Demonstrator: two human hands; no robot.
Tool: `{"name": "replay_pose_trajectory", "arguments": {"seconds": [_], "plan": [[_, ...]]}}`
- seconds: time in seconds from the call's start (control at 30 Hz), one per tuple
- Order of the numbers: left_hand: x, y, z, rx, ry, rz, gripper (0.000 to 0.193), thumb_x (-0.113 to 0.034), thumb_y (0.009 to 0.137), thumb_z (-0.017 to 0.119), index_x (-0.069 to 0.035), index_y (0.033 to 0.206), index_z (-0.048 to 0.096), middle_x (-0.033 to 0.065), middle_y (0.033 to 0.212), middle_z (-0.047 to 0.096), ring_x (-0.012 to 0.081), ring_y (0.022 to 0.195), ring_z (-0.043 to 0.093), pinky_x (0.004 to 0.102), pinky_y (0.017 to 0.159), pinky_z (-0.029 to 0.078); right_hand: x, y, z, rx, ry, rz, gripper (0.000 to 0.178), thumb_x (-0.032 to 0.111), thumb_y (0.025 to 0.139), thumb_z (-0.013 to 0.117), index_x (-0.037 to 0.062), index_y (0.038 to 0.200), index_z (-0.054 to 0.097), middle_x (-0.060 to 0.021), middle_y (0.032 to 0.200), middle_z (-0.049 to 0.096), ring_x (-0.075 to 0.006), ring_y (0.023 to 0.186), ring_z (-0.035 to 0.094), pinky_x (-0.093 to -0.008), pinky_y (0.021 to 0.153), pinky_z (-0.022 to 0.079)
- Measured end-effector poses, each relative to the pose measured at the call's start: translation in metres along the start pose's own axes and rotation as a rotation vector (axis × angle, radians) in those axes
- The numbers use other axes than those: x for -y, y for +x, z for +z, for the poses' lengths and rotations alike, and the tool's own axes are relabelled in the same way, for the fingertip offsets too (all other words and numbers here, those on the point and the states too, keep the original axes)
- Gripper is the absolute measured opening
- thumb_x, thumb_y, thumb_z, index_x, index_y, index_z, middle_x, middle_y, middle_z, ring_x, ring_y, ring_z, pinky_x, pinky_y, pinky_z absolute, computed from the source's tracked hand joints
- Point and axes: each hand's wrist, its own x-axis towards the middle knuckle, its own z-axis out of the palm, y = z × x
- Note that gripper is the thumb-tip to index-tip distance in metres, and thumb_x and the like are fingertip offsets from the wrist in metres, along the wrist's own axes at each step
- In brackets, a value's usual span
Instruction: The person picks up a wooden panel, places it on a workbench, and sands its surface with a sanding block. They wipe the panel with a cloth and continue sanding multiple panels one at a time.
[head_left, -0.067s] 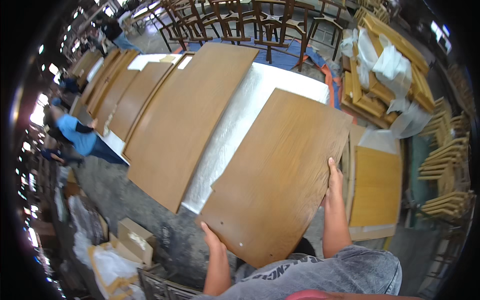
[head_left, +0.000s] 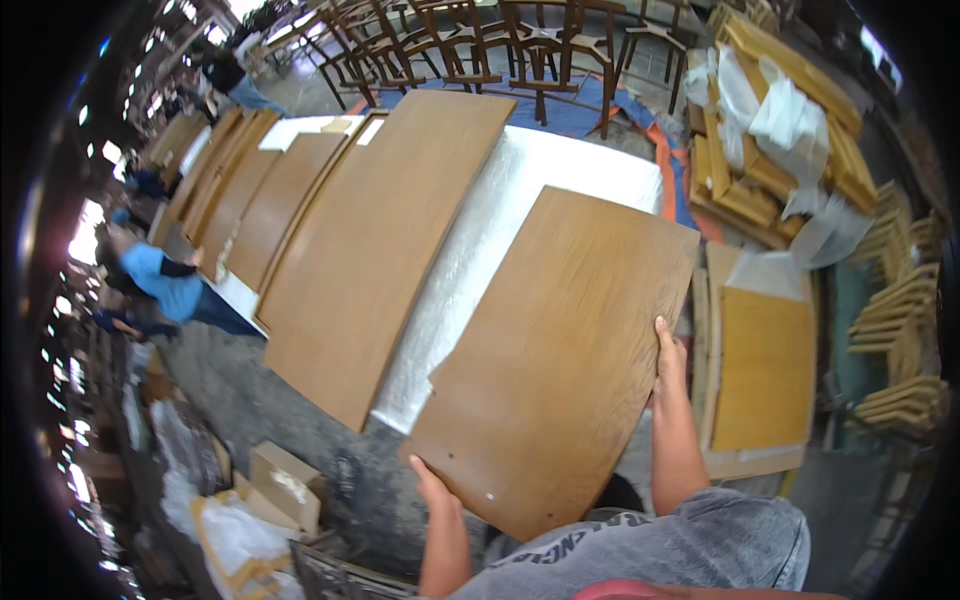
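Observation:
Between my two hands I hold a brown wooden panel (head_left: 560, 360), tilted in front of my body, with a small notch on its left edge and a few small holes near its lower corner. My left hand (head_left: 438, 492) grips the lower left edge, thumb on top and fingers hidden beneath. On the right edge, my right hand (head_left: 669, 362) is closed the same way, its fingers mostly out of sight under the wood. Beyond the panel, a larger brown panel (head_left: 390, 250) lies on a table covered in white wrapping (head_left: 530, 165).
More brown panels (head_left: 290, 205) lie farther left, where a person in blue (head_left: 165, 280) stands. Dark chairs (head_left: 540, 55) stand at the back. Wooden parts with plastic film (head_left: 790, 120) are stacked right, above a yellowish board (head_left: 768, 370). An open cardboard box (head_left: 285, 490) sits lower left.
The view has shifted slightly, so most of the scene sits a little lower and farther right. Both hands keep their hold, and the held panel's far edge appears slightly lower.

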Motion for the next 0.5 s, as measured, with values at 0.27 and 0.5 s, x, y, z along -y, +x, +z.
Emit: {"name": "replay_pose_trajectory", "arguments": {"seconds": [0.27, 0.5], "plan": [[0.032, -0.035, 0.019, -0.142, 0.102, 0.094, 0.089, -0.07, 0.104, 0.034, 0.003, 0.156, 0.036, 0.0192, 0.16, 0.041, 0.0351, 0.142, 0.047, 0.0452, 0.116, 0.04, -0.048, 0.064, -0.005, 0.074, -0.124, 0.128, 0.091, 0.055, 0.091, 0.072, -0.0175, 0.141, 0.048, -0.0293, 0.138, 0.06, -0.0352, 0.125, 0.061, -0.0418, 0.105, 0.048], [0.016, 0.002, 0.106, 0.042, 0.093, 0.083, 0.09, -0.071, 0.104, 0.03, 0.0, 0.159, 0.032, 0.0179, 0.163, 0.037, 0.0347, 0.147, 0.04, 0.0462, 0.121, 0.034, 0.006, 0.144, 0.05, 0.122, -0.271, 0.09, 0.097, 0.065, 0.092, 0.065, -0.0178, 0.141, 0.049, -0.03, 0.134, 0.062, -0.038, 0.118, 0.066, -0.0433, 0.096, 0.055]]}}
